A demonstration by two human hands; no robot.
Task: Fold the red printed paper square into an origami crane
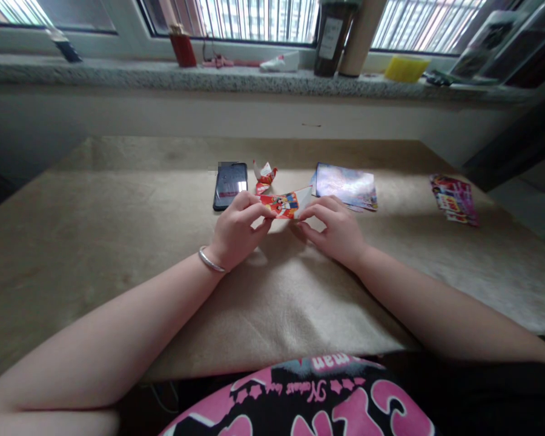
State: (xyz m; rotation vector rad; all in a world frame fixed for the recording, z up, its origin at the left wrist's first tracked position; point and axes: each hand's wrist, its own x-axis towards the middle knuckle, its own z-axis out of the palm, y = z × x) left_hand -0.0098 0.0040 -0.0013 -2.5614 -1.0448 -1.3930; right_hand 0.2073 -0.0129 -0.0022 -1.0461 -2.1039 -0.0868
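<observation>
Two grips, the left grip (238, 230) and the right grip (333, 233), are clamped on one folded printed paper (284, 204) at centre frame, pinching its ends so it stays lifted off the bench (118, 254). Just beyond lie one smartphone (229, 186), one folded paper piece (264, 175) and one stack of glossy cards (345, 186); one printed paper pile (454, 200) sits farther right.

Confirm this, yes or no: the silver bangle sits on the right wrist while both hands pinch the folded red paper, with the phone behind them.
No: the silver bangle sits on the left wrist, not the right, as the head view shows. The rest stands: the left hand and right hand pinch the folded red paper, with the phone behind them.
</observation>
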